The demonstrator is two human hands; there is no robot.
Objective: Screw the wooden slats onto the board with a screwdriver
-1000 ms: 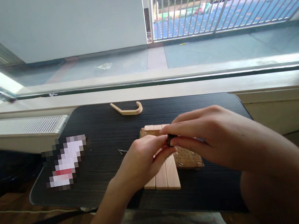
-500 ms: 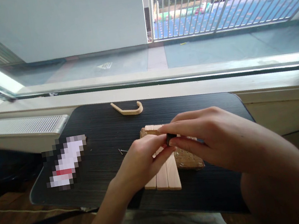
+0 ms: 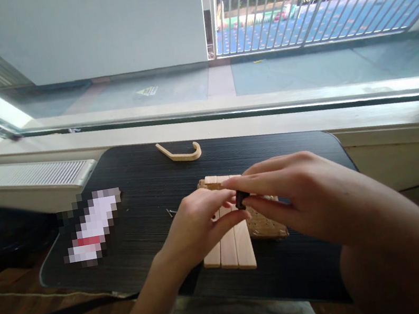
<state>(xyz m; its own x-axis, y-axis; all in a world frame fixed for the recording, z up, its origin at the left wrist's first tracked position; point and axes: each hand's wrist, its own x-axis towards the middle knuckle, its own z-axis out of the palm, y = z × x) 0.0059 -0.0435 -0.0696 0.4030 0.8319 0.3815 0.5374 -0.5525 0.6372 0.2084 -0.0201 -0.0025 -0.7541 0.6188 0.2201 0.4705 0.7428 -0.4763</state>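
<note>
A small dark piece [image 3: 242, 199], whose kind I cannot make out, sits pinched between the thumb and fingers of my right hand [image 3: 298, 185]. My left hand [image 3: 200, 220] reaches in from the other side. Its thumb and fingers are parted, with the tips close against the piece; whether they touch it is hard to see. Under both hands lie pale wooden slats [image 3: 228, 250] side by side, partly covered by my left hand. Beneath and right of them shows a brown perforated block [image 3: 267, 225] that looks wrapped in clear film.
On the black table [image 3: 138, 190], a hook-shaped wooden piece [image 3: 181, 156] lies near the back edge. Small metal screws or nails [image 3: 170, 213] are left of my left hand. A blurred white-and-red item [image 3: 95, 229] lies on the left. A window sill [image 3: 150, 137] borders the far side.
My left thumb and fingers have parted slightly around the dark piece. The piece has shifted a little to the right in my right hand, showing more of its shape.
</note>
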